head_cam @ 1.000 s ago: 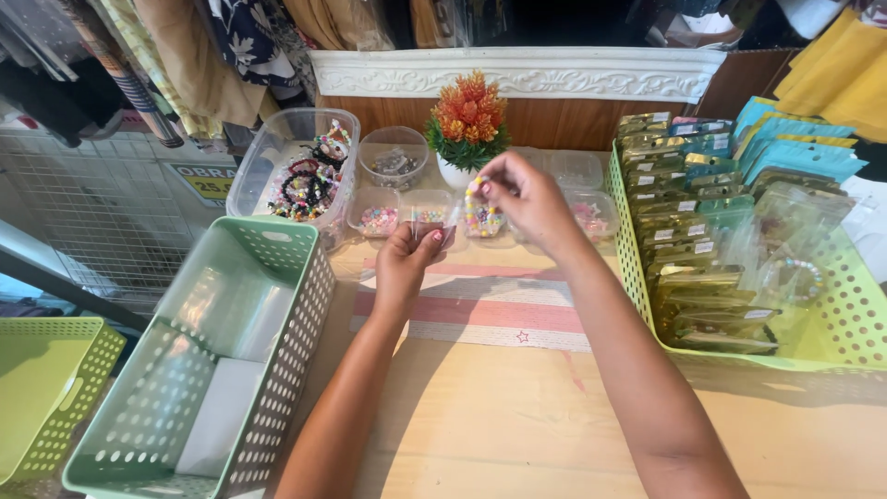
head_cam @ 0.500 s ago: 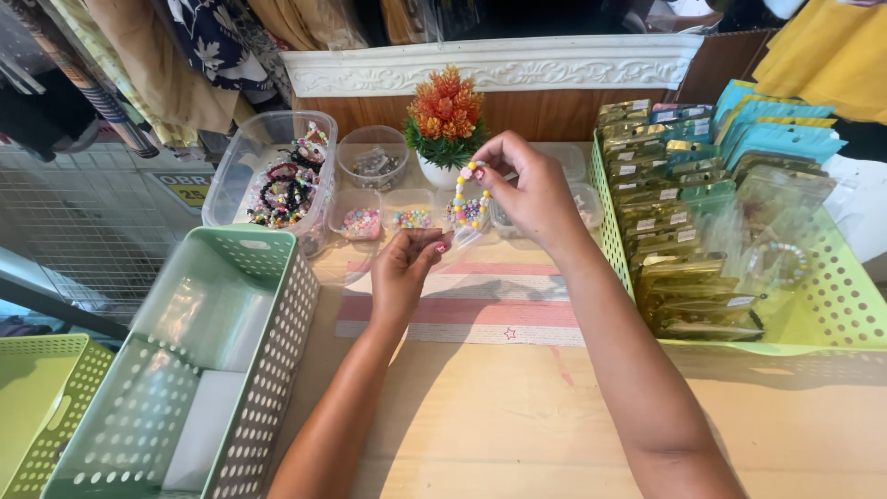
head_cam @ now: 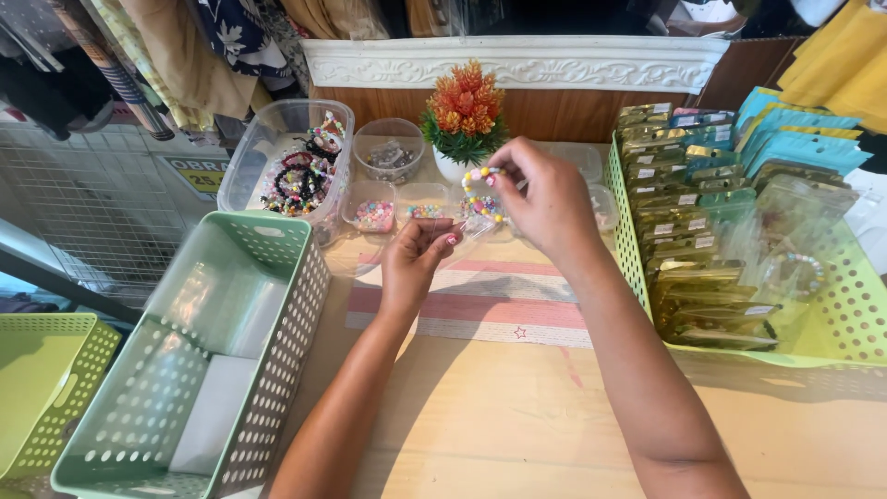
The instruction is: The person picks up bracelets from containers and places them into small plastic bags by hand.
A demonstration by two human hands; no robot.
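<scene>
My right hand [head_cam: 545,199] holds up a small beaded bracelet [head_cam: 480,192] of yellow, white and pink beads, pinched at its top between thumb and fingers. My left hand [head_cam: 418,259] is just below and left of it, fingertips pinched together near the bracelet's lower end, apparently on a thin clear thread or bag that I cannot make out. Both hands hover over a striped pink and white mat [head_cam: 480,300] on the wooden table [head_cam: 517,416].
A mint perforated basket [head_cam: 199,356] stands at left, a lime basket [head_cam: 832,305] of gold and teal packets at right. Behind are a clear tub of bracelets [head_cam: 296,166], small clear bead cups [head_cam: 374,208], and an orange potted plant [head_cam: 465,115].
My right hand has lifted the bracelet up from the small cups. My left hand has stayed close beneath it, and the view has shifted slightly.
</scene>
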